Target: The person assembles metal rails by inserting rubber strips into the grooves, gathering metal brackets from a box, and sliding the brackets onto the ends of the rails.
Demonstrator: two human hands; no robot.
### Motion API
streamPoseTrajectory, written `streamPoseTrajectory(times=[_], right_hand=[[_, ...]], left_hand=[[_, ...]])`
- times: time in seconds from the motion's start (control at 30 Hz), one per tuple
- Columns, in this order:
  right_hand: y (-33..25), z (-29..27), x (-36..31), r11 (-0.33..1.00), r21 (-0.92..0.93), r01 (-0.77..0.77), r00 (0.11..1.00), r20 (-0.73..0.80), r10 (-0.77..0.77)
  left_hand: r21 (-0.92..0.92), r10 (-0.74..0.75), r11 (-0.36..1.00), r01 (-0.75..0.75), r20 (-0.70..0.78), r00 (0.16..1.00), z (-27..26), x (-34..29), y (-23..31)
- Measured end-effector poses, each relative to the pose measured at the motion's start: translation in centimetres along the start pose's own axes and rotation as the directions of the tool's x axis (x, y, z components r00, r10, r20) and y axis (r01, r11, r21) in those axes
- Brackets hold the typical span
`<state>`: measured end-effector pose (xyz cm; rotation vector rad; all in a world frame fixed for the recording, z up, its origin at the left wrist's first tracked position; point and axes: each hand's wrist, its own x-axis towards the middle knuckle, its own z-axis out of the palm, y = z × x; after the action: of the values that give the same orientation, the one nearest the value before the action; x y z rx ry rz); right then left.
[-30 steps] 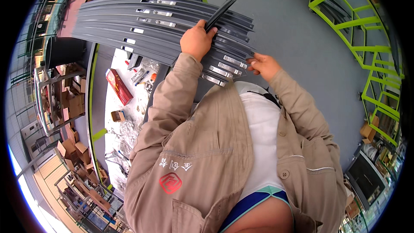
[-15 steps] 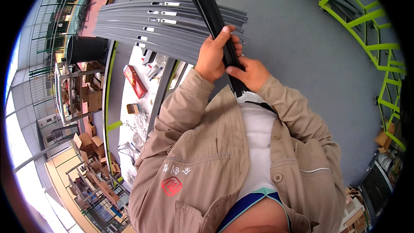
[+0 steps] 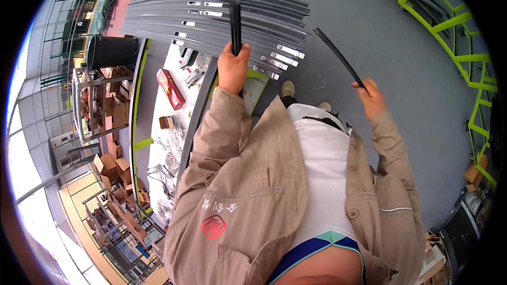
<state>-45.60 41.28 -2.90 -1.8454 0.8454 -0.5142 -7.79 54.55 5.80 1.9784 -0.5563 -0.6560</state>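
Left hand (image 3: 233, 69) found closed around the lower end of black strips (image 3: 235, 25) at 12 o'clock, standing in front of the grey profiles (image 3: 174, 17) at 11 o'clock, contact and exact count not determinable. Right hand (image 3: 373, 97) found pinching the near end of a single black strip (image 3: 339, 57) at 2 o'clock, free end towards 11 o'clock. In this inspector's judgement, good handling calls for a grip nearer mid-length on the right, a firm left fist against splaying, and both free ends clear of the profile faces
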Motion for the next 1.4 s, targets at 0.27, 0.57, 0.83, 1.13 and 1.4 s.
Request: streamPoseTrajectory(times=[0.27, 0.57, 0.83, 1.13, 1.4], right_hand=[[-1.2, -1.1, -1.3, 0.85, -0.452, -0.272, 0.934, 0.087, 0.345], [-0.6, -0.9, 0.5, 0.882, -0.286, -0.373, 0.918, 0.022, 0.396], [-0.7, -1.8, 1.4, 0.877, -0.312, -0.366, 0.906, 0.093, 0.412], [1.9, -1.8, 1.7, 0.927, -0.132, -0.351, 0.919, 0.143, 0.368], [-0.1, 1.0, 6.7, 0.901, -0.295, -0.317, 0.894, 0.225, 0.388]], left_hand=[[0.619, 0.427, 0.67, -0.41, 0.13, 0.895, 2.7, 4.8, 0.4], [0.67, 0.353, 0.601, -0.436, 0.267, 0.897, 2.9, 7.1, -0.9], [0.714, 0.289, 0.547, -0.437, 0.33, 0.899, 2.9, 8.0, -0.2], [0.747, 0.176, 0.525, -0.408, 0.374, 0.911, 3.0, 9.5, 0.4], [0.716, 0.207, 0.516, -0.471, 0.429, 0.879, 3.0, 10.0, 0.3]])
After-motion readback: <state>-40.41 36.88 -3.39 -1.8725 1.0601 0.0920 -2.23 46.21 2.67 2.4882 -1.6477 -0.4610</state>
